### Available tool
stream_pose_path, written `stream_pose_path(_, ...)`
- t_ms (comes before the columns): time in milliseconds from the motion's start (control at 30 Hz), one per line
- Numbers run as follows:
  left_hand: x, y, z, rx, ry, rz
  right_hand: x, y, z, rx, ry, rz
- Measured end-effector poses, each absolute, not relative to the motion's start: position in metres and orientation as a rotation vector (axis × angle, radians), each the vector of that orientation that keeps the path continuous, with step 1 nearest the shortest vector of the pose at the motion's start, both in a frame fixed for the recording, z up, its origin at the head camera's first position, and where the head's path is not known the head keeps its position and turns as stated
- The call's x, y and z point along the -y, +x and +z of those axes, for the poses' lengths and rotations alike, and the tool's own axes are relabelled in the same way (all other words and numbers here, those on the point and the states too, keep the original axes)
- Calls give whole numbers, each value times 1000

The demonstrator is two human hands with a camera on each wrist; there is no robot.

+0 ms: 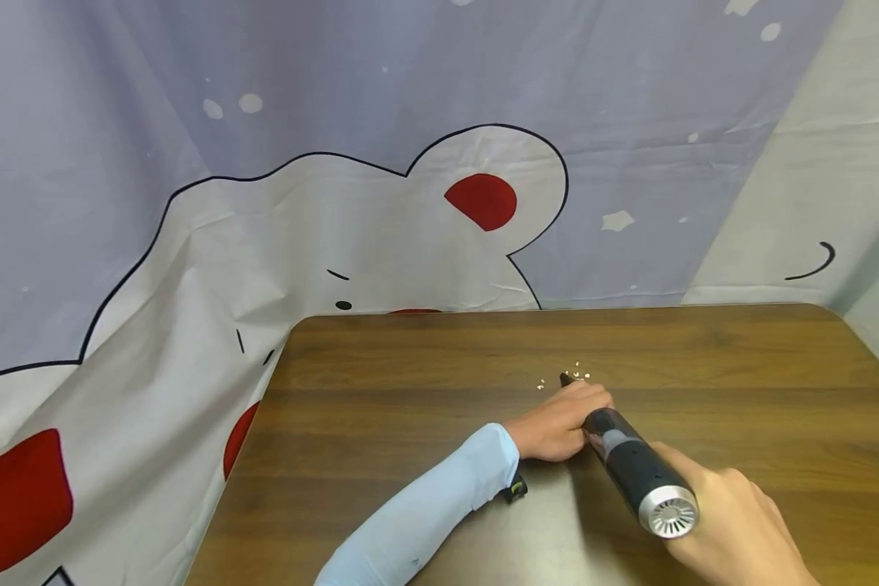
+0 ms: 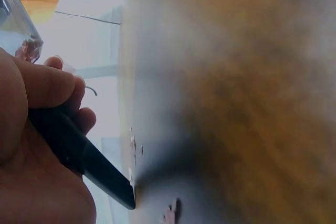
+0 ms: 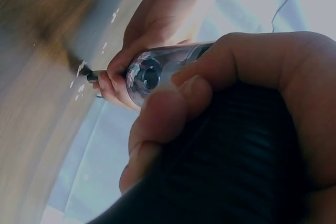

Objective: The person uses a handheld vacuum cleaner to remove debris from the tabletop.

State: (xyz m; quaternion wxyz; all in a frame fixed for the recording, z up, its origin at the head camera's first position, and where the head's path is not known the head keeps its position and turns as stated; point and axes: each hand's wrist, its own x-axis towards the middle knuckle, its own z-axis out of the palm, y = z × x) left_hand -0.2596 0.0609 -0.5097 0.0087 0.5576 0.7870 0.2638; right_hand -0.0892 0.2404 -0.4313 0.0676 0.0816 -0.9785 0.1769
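A black handheld vacuum cleaner [image 1: 639,465] with a silver vented end slants over the table. My right hand [image 1: 736,521] grips its body, fingers curled round the dark ribbed casing in the right wrist view. Near the front, my left hand [image 1: 562,422] holds the black nozzle [image 2: 107,169], its fingers wrapped about it. The nozzle's tip comes down close to the tabletop beside small pale scraps [image 1: 577,375]. More scraps [image 3: 81,68] lie around the tip in the right wrist view. Inside the clear dust cup [image 3: 137,85] are some pinkish-white bits.
The brown wooden table [image 1: 381,366] has rounded far corners. Behind it hangs a lilac and white printed cloth [image 1: 300,236], which also drops past the left side. A black wrist strap piece [image 1: 515,488] shows under the pale blue left sleeve [image 1: 439,496].
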Motion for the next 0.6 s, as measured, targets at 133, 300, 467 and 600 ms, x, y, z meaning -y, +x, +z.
stream_pose_path(133,-65,-262,-510,-2440,1748,818,-243,-89,-432,2943,241,536)
stream_pose_path(300,-69,-263,-510,-2432,1751,792,-247,-88,-432,2948,223,531)
stream_pose_path(467,-75,-263,-510,-2431,1749,783,-252,-87,-432,2941,215,526)
stream_pose_path(600,-81,-265,-510,-2441,1747,774,-256,-89,-432,2933,220,522)
